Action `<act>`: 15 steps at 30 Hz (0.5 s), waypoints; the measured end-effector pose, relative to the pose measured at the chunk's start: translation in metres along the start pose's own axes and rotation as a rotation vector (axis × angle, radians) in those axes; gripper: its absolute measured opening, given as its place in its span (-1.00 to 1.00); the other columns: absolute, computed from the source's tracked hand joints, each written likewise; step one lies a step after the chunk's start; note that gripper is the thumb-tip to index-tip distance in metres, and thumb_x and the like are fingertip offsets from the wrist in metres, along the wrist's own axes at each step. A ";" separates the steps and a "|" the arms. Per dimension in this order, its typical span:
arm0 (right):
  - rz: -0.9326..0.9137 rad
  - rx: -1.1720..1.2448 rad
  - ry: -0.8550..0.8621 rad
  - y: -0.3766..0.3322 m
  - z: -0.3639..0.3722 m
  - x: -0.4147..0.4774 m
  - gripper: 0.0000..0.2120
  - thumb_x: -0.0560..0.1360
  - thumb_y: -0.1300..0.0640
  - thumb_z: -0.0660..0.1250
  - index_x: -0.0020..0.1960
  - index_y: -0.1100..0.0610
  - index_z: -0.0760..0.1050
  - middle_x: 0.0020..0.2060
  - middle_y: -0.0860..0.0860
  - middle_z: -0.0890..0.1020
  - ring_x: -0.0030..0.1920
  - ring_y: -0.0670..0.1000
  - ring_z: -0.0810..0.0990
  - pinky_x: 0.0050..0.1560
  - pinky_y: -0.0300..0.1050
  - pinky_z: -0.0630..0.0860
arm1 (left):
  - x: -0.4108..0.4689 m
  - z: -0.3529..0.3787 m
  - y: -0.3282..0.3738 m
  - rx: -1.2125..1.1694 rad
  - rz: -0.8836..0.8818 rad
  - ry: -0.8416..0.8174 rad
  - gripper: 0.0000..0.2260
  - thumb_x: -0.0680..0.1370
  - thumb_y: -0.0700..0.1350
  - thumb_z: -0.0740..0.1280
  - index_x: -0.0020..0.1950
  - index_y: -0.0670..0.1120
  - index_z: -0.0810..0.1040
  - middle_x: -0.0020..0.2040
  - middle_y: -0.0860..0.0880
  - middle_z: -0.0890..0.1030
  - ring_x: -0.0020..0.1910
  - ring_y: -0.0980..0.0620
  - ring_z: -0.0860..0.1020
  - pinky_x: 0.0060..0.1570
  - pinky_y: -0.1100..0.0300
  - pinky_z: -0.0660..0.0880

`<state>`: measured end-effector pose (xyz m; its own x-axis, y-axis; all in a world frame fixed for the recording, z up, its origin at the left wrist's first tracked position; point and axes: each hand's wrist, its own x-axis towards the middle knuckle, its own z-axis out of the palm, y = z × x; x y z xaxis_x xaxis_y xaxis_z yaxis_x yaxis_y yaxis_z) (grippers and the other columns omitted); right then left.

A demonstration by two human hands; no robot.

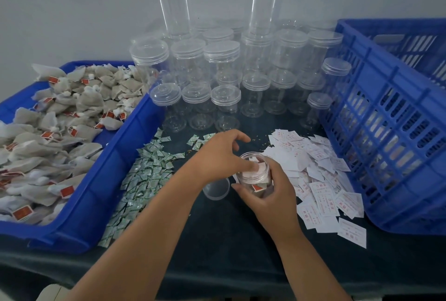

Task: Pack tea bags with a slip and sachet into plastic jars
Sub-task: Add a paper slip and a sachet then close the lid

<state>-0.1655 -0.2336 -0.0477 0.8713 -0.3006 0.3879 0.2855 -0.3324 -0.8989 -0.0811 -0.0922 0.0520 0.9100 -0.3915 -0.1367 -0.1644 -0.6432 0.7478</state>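
My right hand (270,189) grips an open clear plastic jar (253,175), held tilted just above the dark table. Tea bags with a red tag lie inside it, with a white slip (256,168) near the mouth. My left hand (220,153) is at the jar's mouth. Its thumb reaches inside and presses on the slip, while the other fingers arch loosely over the rim. The jar's clear lid (216,189) lies on the table just left of the jar.
A blue tray (101,189) of tea bags (60,117) fills the left. Green sachets (147,172) are scattered beside it, and white slips (321,175) lie on the right. Several capped empty jars (224,78) stand behind. A blue crate (391,131) stands at the right.
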 end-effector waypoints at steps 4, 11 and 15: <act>0.036 0.008 0.014 0.000 0.000 0.000 -0.32 0.32 -0.23 0.63 0.35 0.01 0.56 0.16 -0.15 0.70 0.23 -0.01 0.68 0.24 0.18 0.63 | -0.011 -0.011 -0.015 -0.299 -0.012 0.154 -0.84 0.55 0.21 0.46 0.09 0.22 0.65 -0.02 0.25 0.68 -0.07 0.35 0.61 -0.05 0.28 0.46; 0.077 0.019 -0.003 0.002 0.001 0.000 -0.26 0.30 -0.25 0.60 0.36 0.08 0.56 0.18 -0.08 0.70 0.25 -0.03 0.67 0.22 0.12 0.65 | -0.042 0.018 -0.080 0.447 -0.194 0.161 -0.56 0.41 0.33 0.49 0.14 0.10 0.61 0.13 0.05 0.51 0.10 0.02 0.54 0.09 0.06 0.53; 0.075 0.064 -0.050 0.003 -0.001 -0.002 -0.31 0.32 -0.17 0.62 0.37 0.04 0.56 0.19 -0.07 0.70 0.27 0.01 0.67 0.22 0.20 0.65 | -0.043 0.033 -0.090 0.288 -0.083 0.303 -0.71 0.41 0.17 0.56 -0.19 0.10 0.49 -0.17 0.13 0.55 -0.18 0.18 0.51 -0.21 0.15 0.42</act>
<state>-0.1663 -0.2347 -0.0509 0.9097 -0.2771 0.3094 0.2417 -0.2527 -0.9369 -0.1182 -0.0394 -0.0309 0.9884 -0.1466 0.0404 -0.1459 -0.8386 0.5248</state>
